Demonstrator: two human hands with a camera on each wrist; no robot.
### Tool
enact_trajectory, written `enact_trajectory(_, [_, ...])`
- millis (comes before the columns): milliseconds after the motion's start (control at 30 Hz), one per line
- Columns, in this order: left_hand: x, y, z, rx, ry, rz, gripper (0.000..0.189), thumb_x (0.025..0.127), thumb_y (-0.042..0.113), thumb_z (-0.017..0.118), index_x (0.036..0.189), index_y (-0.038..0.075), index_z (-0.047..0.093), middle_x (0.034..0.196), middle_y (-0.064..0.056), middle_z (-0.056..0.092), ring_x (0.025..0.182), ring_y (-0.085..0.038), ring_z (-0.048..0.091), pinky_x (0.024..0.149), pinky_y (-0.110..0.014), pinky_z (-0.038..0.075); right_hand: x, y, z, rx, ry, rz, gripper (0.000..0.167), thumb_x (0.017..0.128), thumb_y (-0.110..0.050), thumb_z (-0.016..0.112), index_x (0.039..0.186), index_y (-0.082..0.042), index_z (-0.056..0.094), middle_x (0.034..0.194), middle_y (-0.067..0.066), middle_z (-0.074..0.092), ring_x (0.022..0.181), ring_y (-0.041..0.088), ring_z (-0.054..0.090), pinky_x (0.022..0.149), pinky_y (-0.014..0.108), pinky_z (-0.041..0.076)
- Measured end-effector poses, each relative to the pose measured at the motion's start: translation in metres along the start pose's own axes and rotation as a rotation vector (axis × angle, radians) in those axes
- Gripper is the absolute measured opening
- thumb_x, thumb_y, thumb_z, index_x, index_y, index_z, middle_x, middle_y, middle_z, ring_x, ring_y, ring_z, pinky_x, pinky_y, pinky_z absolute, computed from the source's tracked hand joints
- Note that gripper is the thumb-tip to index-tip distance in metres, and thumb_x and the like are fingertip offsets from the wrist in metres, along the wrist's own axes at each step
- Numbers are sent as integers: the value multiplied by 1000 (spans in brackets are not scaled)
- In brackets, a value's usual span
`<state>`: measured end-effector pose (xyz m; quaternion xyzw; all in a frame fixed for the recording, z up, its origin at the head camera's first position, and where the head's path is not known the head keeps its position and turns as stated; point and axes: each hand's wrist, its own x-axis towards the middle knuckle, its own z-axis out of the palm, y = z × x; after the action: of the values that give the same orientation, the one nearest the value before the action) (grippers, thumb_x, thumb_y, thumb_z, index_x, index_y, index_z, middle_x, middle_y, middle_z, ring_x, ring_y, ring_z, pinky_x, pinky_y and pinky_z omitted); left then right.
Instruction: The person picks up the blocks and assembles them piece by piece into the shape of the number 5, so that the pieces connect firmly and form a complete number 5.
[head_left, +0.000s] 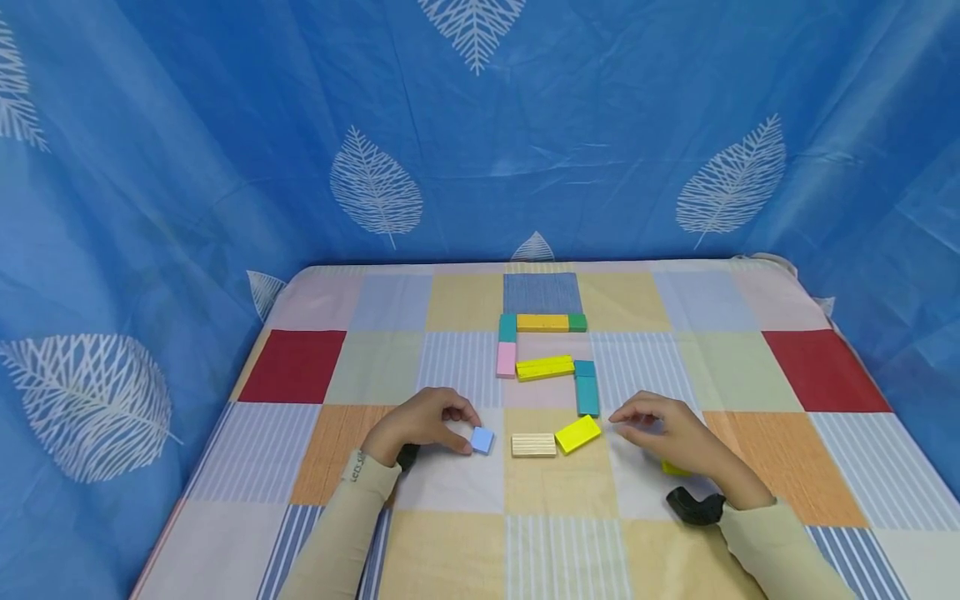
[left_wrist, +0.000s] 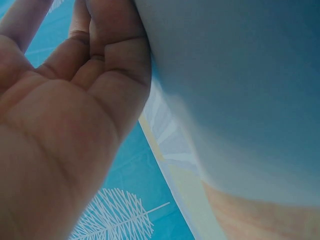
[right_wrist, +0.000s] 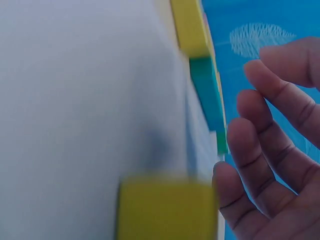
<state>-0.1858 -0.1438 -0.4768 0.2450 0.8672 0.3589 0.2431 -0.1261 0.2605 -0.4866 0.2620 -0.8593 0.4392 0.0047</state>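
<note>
A small light-blue block lies at the fingertips of my left hand, pinched between thumb and forefinger. In the left wrist view the palm of that hand shows, but the block does not. My right hand hovers with bent, relaxed fingers and nothing between them. Just left of it are a tilted yellow block and a teal block. A ridged wooden block touches the yellow one's left end. Partly covered by the right hand is another yellow block, seen blurred in the right wrist view.
Farther back, an orange-yellow block, a green block, a pink block and thin yellow blocks continue the winding line. A patchwork cloth covers the table. Blue leaf-print curtains stand behind and beside it.
</note>
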Motion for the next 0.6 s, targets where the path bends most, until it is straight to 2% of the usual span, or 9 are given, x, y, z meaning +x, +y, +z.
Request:
enact_trajectory(267, [0,0,-1,-7,-5,5,25,81,11,97,101,10,82,94,6,66,92,-14,52,90,-30,48,-17,16,-19,-6,-41,168,15,97,0,77,107,-11,80,99,-5,70,87,6,59,79,18,52])
enact_trajectory(600, [1,-1,-3,-12,-13,23,26,81,10,96,102,9,82,94,6,67,90,-12,51,88,-28,47,-37,35,-42,115,-156,128,17,95,6,75,110,-1,76,90,-6,65,76,13,56,61,27,44])
